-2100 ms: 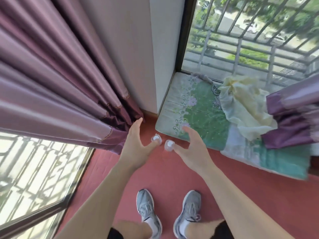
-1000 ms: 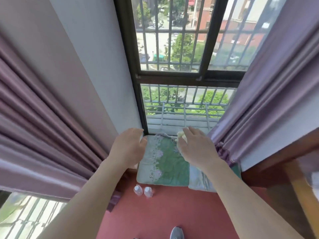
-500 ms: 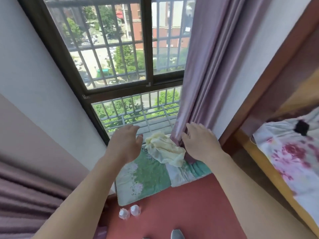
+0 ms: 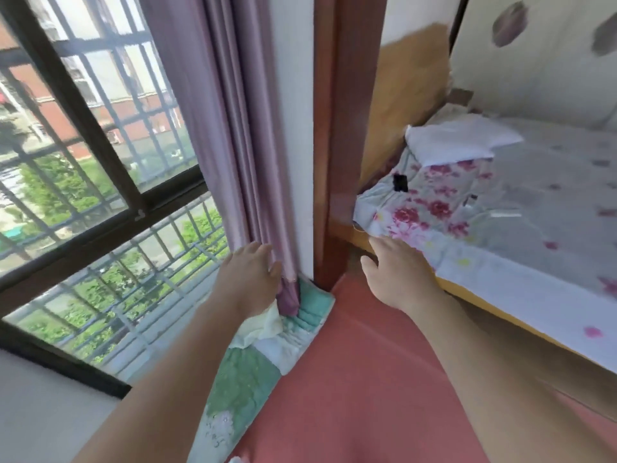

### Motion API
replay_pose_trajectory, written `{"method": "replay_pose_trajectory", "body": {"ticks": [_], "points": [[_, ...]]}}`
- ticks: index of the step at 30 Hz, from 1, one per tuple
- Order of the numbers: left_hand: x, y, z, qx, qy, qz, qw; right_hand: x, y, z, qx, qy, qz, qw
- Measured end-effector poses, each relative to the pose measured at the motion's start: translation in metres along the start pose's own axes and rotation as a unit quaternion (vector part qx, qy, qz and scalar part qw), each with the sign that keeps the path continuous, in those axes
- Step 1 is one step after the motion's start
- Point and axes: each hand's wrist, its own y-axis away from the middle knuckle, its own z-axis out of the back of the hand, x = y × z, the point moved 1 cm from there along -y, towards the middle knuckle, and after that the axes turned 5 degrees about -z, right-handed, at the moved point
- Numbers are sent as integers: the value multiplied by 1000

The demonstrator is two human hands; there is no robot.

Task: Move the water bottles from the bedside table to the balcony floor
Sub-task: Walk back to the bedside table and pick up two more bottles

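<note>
Water bottles (image 4: 235, 459) show only as a small pale bit at the very bottom edge of my view, on the red floor (image 4: 350, 379) just beside the edge of the green patterned mat (image 4: 247, 379); too little is in view to tell more. My left hand (image 4: 248, 282) hangs empty above the far end of the mat, fingers loosely spread, just in front of the hem of the purple curtain (image 4: 260, 162) and over a crumpled pale yellow cloth (image 4: 262, 325). My right hand (image 4: 394, 272) is empty too, palm down and fingers stretched wide, above the floor near the corner of the bed (image 4: 434, 205) with its flowered sheet. Between my hands stands the brown door frame (image 4: 337, 162). A white pillow (image 4: 460, 142) lies on the bed, and the barred window (image 4: 100, 162) fills the left.
</note>
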Motion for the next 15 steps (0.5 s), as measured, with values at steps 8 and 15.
{"method": "replay_pose_trajectory", "body": {"ticks": [8, 15], "points": [[-169, -43, -25, 10, 8, -157, 988, -155, 61, 41, -38, 11, -139, 990], [-307, -66, -64, 57, 20, -253, 966, -278, 118, 68, -68, -1, -241, 968]]}}
